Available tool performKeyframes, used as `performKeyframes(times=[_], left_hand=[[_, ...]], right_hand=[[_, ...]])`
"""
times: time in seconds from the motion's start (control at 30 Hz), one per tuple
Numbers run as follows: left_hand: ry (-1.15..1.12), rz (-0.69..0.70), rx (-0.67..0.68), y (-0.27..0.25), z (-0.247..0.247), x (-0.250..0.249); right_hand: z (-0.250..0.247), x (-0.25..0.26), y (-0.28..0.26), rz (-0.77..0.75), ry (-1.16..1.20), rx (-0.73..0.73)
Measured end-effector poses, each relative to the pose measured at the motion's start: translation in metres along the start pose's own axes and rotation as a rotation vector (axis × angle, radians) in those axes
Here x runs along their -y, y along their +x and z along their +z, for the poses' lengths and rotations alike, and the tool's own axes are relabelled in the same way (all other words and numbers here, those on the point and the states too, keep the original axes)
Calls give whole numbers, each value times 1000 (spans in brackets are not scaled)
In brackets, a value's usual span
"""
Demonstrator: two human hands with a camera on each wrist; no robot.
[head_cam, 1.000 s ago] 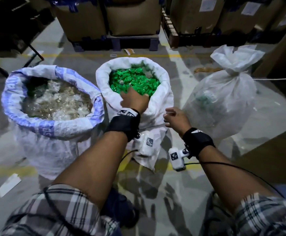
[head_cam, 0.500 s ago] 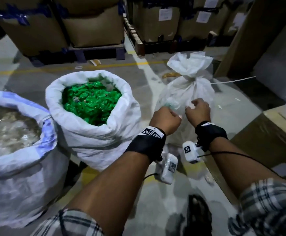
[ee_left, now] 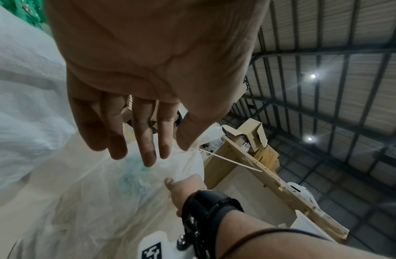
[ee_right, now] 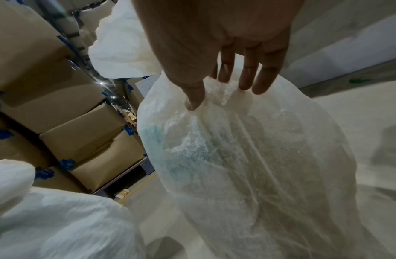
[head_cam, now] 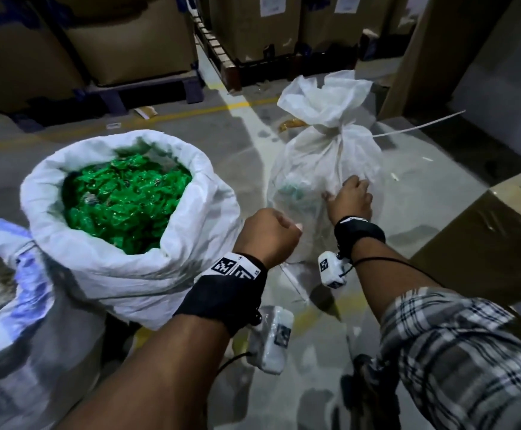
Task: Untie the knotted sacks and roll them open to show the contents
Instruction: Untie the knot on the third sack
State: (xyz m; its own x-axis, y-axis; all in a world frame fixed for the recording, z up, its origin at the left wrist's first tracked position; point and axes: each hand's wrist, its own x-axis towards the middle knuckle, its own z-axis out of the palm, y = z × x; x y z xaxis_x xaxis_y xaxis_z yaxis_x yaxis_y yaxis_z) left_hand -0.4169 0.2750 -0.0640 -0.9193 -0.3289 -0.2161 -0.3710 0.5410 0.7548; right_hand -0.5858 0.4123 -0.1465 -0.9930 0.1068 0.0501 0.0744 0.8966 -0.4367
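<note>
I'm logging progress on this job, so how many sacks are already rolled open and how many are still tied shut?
Rolled open: 2, the white sack of green pieces and the blue-striped sack at the left edge.
Still tied: 1, the translucent white sack, with the right hand on its side.
Total: 3 sacks.

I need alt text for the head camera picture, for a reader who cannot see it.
A right hand touches the side of a tied white sack on a warehouse floor, while the left hand hovers nearby, holding nothing. To the left stands an open sack, rolled down to show green pieces.
</note>
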Motion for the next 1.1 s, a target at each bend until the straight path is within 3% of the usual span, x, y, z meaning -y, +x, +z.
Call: performKeyframes(times=[0.2, 0.4, 0.77, 0.97, 1.03, 1.1], left_hand=[[-11, -49, -9, 2, -9, -1], [28, -10, -10, -11, -12, -6], [95, 279, 96, -71, -9, -24], [75, 366, 83, -97, -10, -25], [90, 404, 55, -101, -11, -24], [108, 446, 34, -102, -12, -26]], right_hand=[[-7, -5, -7, -185, -47, 97], [-33, -12, -57, -291, -52, 181], [-99, -44, -209, -370, -149, 528], [-125, -57, -249, -446, -210, 647], [-136, -57, -253, -458, -195, 655], [-146, -54, -251, -477, -129, 563]])
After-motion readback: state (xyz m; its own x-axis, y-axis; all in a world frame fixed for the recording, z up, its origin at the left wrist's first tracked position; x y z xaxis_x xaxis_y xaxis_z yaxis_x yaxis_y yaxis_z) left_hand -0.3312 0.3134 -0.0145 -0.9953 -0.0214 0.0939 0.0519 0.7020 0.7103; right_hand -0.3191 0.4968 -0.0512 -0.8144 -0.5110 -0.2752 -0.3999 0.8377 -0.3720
